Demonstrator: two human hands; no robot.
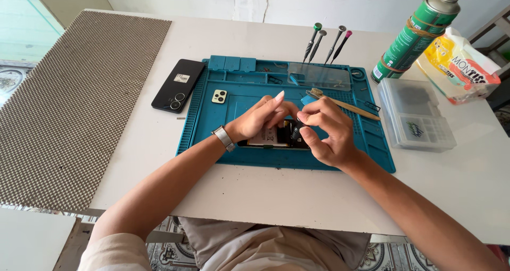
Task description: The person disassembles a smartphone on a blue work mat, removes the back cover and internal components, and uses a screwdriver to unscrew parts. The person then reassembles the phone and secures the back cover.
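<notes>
Viewed from my head camera: my left hand [260, 119] and right hand [324, 133] meet over an opened phone [276, 137] lying flat near the middle of a blue work mat [212, 138] on the white table [265, 196]. My left hand, watch [224, 138] at the wrist, rests on the phone with fingers curled and the forefinger raised. My right hand is pinched shut on a small dark screwdriver [296, 130], its tip down on the phone's right part. On the mat, just left of my hands, lies a pale camera cover [219, 96]; at its far edge lies a clear glass sheet [319, 75], with a wooden-handled brush [345, 105] near it. Four screwdrivers [325, 42] stand beyond the mat's far edge. A black phone back [178, 85] lies left of the mat, a woven grey mat [74, 106] farther left. To the right stand a green spray can [414, 34], a clear plastic box [417, 114] and a packet of wipes [459, 69].
</notes>
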